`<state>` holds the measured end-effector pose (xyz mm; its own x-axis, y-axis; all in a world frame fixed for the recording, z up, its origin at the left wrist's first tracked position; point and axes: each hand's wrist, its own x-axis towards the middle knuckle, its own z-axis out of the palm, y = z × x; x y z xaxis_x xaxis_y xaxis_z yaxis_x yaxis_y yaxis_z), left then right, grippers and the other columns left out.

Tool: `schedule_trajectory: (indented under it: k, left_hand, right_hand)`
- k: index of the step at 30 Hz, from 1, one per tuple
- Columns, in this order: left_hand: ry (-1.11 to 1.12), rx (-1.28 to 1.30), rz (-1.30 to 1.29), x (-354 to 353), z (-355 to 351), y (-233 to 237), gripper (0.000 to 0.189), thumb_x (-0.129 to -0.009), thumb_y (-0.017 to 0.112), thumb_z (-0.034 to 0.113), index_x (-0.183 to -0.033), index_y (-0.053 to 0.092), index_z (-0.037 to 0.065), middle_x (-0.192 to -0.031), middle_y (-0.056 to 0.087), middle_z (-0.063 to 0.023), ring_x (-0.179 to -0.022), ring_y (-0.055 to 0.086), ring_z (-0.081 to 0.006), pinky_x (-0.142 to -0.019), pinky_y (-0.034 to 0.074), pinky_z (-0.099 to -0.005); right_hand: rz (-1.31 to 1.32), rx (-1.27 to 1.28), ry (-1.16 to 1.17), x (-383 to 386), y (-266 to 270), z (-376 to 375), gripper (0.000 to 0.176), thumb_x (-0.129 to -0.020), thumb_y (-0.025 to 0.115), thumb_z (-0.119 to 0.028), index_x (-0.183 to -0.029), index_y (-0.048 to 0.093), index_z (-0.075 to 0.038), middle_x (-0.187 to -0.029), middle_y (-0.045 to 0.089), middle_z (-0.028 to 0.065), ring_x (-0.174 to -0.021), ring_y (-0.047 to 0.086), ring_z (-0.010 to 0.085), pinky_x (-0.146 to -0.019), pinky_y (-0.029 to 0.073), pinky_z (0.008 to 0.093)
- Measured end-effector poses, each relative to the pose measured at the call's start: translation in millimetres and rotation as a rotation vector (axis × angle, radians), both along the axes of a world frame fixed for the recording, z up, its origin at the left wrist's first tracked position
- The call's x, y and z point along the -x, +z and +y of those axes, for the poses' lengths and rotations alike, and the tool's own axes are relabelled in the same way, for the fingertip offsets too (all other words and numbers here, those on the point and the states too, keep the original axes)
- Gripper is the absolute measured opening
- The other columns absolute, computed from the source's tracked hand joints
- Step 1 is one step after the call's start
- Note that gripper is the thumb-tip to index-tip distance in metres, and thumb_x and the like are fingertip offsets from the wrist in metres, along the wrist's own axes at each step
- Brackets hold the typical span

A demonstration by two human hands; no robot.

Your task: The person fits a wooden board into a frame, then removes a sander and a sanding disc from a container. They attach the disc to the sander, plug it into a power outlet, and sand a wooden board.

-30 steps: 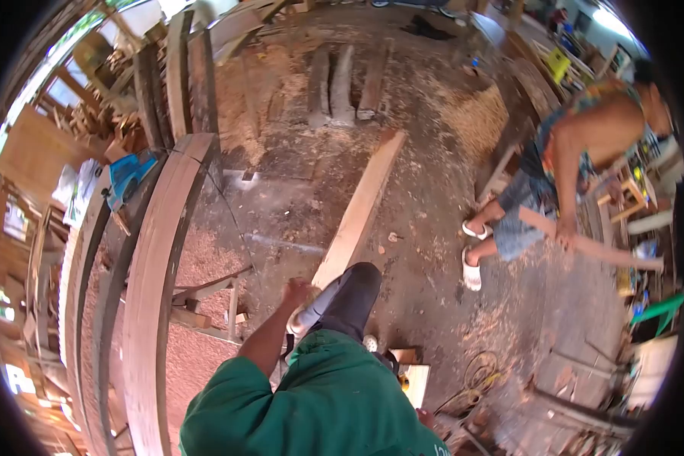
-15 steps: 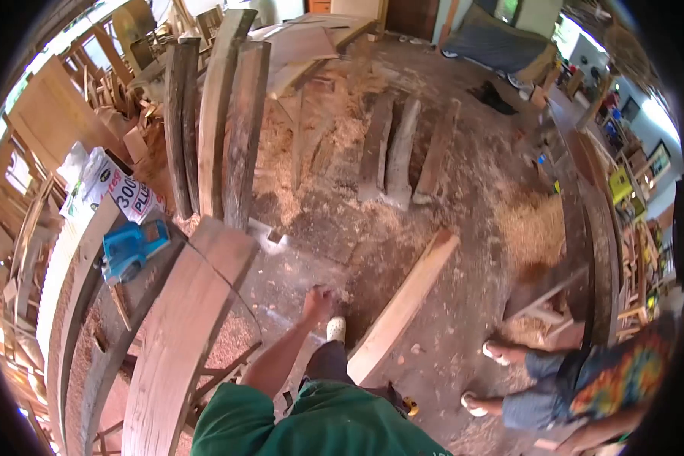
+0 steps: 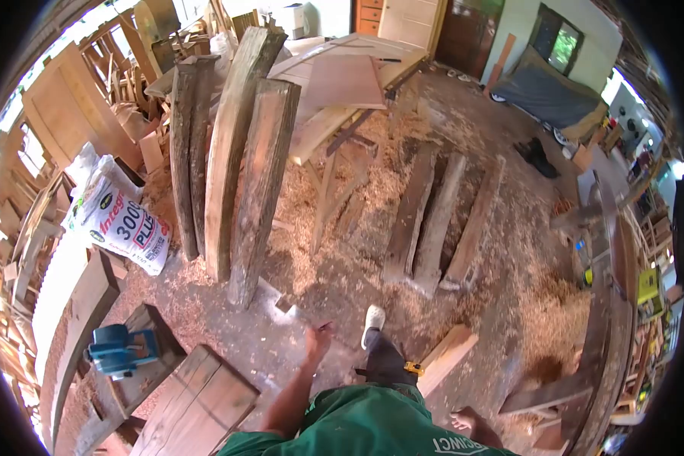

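Note:
My left hand [image 3: 318, 342] hangs over the floor in front of my body, its fingers loosely apart and nothing seen in them. Low on the right, my right hand [image 3: 470, 419] shows beside my green shirt, fingers parted and empty. Between the two hands, a pale squared timber [image 3: 450, 354] lies on the floor, partly hidden by my body. A yellow tape measure [image 3: 413, 368] sits at my waist. To the left of my left hand is a wide thick plank [image 3: 197, 399]. Beyond it, a blue power planer [image 3: 121, 351] rests on another slab [image 3: 146, 378].
Several rough slabs [image 3: 262, 190] stand upright ahead on the left, near a white printed sack [image 3: 129, 220]. Three slabs [image 3: 437, 220] lie on the shavings-strewn floor ahead. A table with panels [image 3: 346, 82] stands behind. Long boards [image 3: 608, 319] line the right side.
My body has moved forward past the wide plank and planer, and the view has tilted up. My right hand has come into view. The other person at the right has left the view.

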<state>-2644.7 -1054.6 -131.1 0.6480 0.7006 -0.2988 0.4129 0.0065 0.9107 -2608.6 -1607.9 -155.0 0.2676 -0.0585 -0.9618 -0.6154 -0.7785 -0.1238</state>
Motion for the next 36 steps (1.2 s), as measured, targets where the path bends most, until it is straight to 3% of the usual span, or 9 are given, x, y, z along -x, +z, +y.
schedule_trajectory:
  k: [2,4,6,7,18,23,27,31,36]
  left_hand:
    - [0.055,-0.005,-0.013,-45.8,39.7,-19.4,0.023,-0.082,0.061,0.018,-0.094,0.07,0.001,-0.079,0.069,-0.0087,-0.076,0.065,-0.0142,-0.066,0.049,-0.0292]
    - [0.089,0.003,0.033,-83.2,57.5,-15.5,0.023,-0.082,0.061,0.018,-0.093,0.07,0.001,-0.077,0.069,-0.008,-0.075,0.064,-0.0136,-0.066,0.048,-0.029]
    - [0.023,-0.129,0.043,-128.1,87.7,19.6,0.022,-0.083,0.059,0.017,-0.094,0.07,0.001,-0.073,0.066,-0.0069,-0.071,0.061,-0.0134,-0.065,0.047,-0.0293]
    - [0.04,-0.129,0.053,-149.2,96.8,38.4,0.022,-0.083,0.059,0.017,-0.094,0.07,0.001,-0.073,0.066,-0.0069,-0.071,0.061,-0.0134,-0.065,0.047,-0.0293]
    - [0.127,0.077,-0.146,-409.3,201.2,86.8,0.026,-0.085,0.061,0.021,-0.099,0.069,0.001,-0.076,0.067,-0.0083,-0.071,0.062,-0.0136,-0.066,0.048,-0.0271]
    - [-0.093,0.696,-0.436,-536.1,227.9,108.1,0.032,-0.087,0.061,0.02,-0.114,0.062,0.003,-0.095,0.065,-0.0018,-0.083,0.059,-0.0122,-0.073,0.047,-0.0255]
    - [-0.221,1.124,-0.487,-642.2,233.4,97.3,0.035,-0.088,0.06,0.02,-0.121,0.057,0.007,-0.109,0.06,0.0002,-0.101,0.053,-0.0108,-0.09,0.042,-0.0332]
    - [-0.037,1.349,-0.554,-725.9,225.2,39.1,0.04,-0.092,0.059,0.03,-0.125,0.051,0.008,-0.128,0.05,-0.0053,-0.122,0.043,-0.0205,-0.104,0.033,-0.0408]
    - [0.373,1.206,-0.511,-786.8,225.8,67.8,0.04,-0.095,0.053,0.029,-0.128,0.048,0.008,-0.129,0.048,-0.0044,-0.123,0.042,-0.0199,-0.107,0.03,-0.0428]
  right_hand:
    - [0.007,0.013,0.123,-125.7,-21.9,14.4,0.015,-0.091,0.056,-0.024,-0.086,0.061,-0.01,-0.071,0.062,0.006,-0.06,0.061,0.0199,-0.051,0.047,0.0317]
    - [-0.707,0.25,0.749,-212.0,-49.4,18.1,0.023,-0.087,0.054,-0.022,-0.097,0.068,-0.006,-0.091,0.068,0.0177,-0.09,0.066,0.0338,-0.073,0.051,0.0438]
    - [-0.874,0.189,0.954,-326.0,-44.3,64.7,0.021,-0.083,0.056,-0.02,-0.088,0.066,-0.002,-0.087,0.065,0.0222,-0.087,0.064,0.038,-0.072,0.05,0.0453]
    - [-0.994,0.107,0.645,-367.7,-3.4,115.6,0.019,-0.082,0.057,-0.02,-0.085,0.066,-0.003,-0.088,0.064,0.0236,-0.086,0.062,0.0401,-0.07,0.048,0.0473]
    - [-1.427,-0.049,0.961,-738.8,198.2,449.6,0.024,-0.086,0.055,-0.018,-0.105,0.061,-0.005,-0.097,0.064,0.0206,-0.094,0.059,0.0406,-0.08,0.048,0.0486]
    - [-1.553,0.031,1.403,-868.4,265.3,551.8,0.016,-0.084,0.058,-0.018,-0.09,0.062,-0.004,-0.091,0.063,0.0174,-0.089,0.061,0.0381,-0.076,0.049,0.048]
    - [-1.782,-0.139,1.193,-958.9,315.8,653.6,0.013,-0.083,0.054,-0.01,-0.092,0.062,-0.004,-0.09,0.062,0.0163,-0.086,0.061,0.0375,-0.074,0.05,0.0465]
    - [-1.724,-0.01,1.219,-1054.6,314.6,756.8,0.016,-0.084,0.052,-0.009,-0.096,0.062,-0.005,-0.095,0.062,0.0173,-0.093,0.06,0.0376,-0.079,0.048,0.0478]
    - [-1.897,-0.064,1.323,-1308.1,166.3,865.4,0.023,-0.083,0.056,-0.012,-0.104,0.056,-0.002,-0.102,0.06,0.0217,-0.099,0.058,0.0393,-0.082,0.049,0.0476]
